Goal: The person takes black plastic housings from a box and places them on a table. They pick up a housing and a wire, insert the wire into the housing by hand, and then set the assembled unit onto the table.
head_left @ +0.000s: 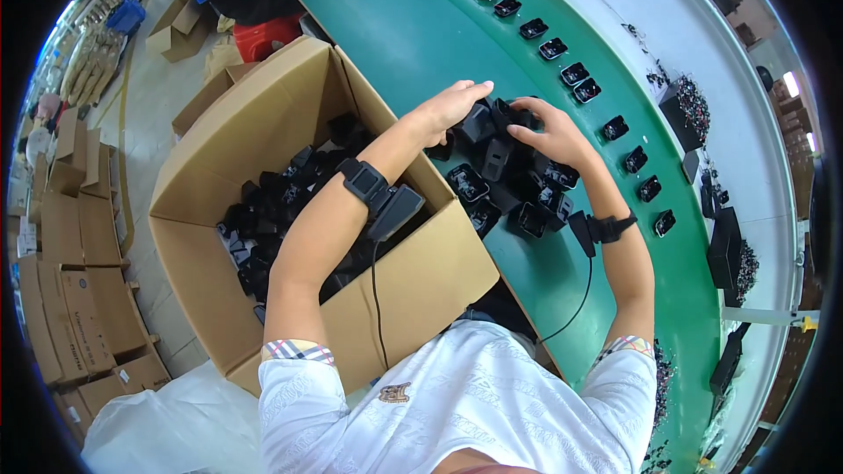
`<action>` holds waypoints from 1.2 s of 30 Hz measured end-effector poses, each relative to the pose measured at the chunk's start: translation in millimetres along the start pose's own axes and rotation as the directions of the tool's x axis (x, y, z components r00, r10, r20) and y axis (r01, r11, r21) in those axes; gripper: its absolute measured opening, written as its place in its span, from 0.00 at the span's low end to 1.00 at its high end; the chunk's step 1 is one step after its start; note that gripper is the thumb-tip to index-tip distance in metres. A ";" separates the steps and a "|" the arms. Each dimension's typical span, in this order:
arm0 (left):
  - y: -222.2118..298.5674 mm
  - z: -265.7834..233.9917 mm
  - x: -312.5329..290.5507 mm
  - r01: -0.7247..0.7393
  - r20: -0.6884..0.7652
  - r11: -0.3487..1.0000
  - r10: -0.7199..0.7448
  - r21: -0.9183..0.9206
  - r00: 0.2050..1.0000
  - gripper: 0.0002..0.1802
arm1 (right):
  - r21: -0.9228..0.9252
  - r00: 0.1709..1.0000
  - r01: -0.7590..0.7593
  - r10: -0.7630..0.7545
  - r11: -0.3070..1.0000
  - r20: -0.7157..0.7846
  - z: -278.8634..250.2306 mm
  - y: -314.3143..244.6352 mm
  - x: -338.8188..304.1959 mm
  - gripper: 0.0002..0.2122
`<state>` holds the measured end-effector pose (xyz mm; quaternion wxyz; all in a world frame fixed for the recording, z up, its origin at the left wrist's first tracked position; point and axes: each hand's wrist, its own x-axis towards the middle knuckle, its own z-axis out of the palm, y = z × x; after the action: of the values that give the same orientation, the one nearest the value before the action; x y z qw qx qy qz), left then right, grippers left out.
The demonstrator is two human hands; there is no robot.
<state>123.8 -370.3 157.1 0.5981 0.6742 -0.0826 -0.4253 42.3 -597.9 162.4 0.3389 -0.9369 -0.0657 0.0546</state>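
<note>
To handle the heaped black casings well, we should cup them from both sides, sparing their rims. They lie mid-frame on the smooth green bench, beside the cardboard box. Our left hand is fairly flat, our right hand curled; whether either grip holds one, we cannot tell. The casings look like hard plastic, boxy, round-cornered.

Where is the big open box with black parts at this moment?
In the head view, the box stands left of centre, beside the green table, under the person's left forearm.
</note>
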 end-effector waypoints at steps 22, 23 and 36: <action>-264.0 -191.8 -208.4 0.339 -0.630 0.744 0.140 0.576 0.764 0.19 | 0.135 0.965 0.254 -0.242 0.958 -0.102 43.2 -94.0 -98.3 0.12; -262.6 -190.0 -195.0 0.382 -0.598 0.679 0.105 0.627 0.794 0.20 | -0.041 0.945 0.299 -0.301 0.954 -0.127 51.2 -85.7 -117.4 0.17; -328.5 -210.1 -197.5 0.491 -0.594 0.541 0.018 0.682 0.805 0.28 | -0.413 0.888 0.413 -0.459 0.811 -0.014 94.2 -1.6 -122.3 0.15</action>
<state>11.1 -4.1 -53.3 0.1521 0.9650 -0.0008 -0.2136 -92.1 -557.1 98.6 0.1472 -0.9472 -0.2695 -0.0925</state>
